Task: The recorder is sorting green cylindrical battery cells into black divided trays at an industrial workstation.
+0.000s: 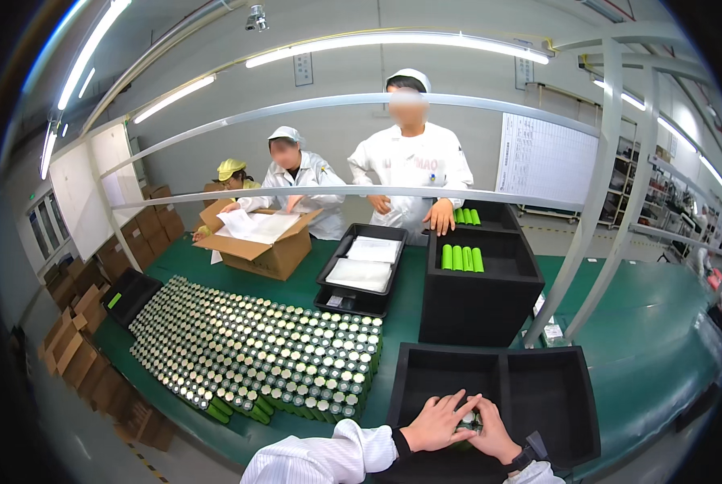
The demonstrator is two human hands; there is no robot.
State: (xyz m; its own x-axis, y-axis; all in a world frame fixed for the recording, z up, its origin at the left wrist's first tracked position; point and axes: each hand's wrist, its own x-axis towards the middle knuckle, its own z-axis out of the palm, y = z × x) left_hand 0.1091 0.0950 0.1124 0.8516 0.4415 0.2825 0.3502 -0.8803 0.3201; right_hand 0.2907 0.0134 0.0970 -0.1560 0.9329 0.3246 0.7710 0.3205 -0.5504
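Over the left compartment of a two-part black bin point(480, 352), my left hand point(440, 423) and my right hand point(494, 434) meet. Their fingers curve together around a small cluster of cylindrical battery cells point(471, 420); only the light round ends show, the rest being hidden by my fingers. To the left of the bin stands a large block of upright green battery cells point(256, 347), packed closely in rows with their round ends up. The bin's right compartment lies beside my right hand.
Beyond the bin, stacked black boxes point(482, 315) hold several green cells point(462, 258). A black tray point(353, 302) with white packets and an open carton point(268, 260) stand farther left. Metal frame posts point(590, 210) rise at right. Co-workers stand across the green table point(635, 323).
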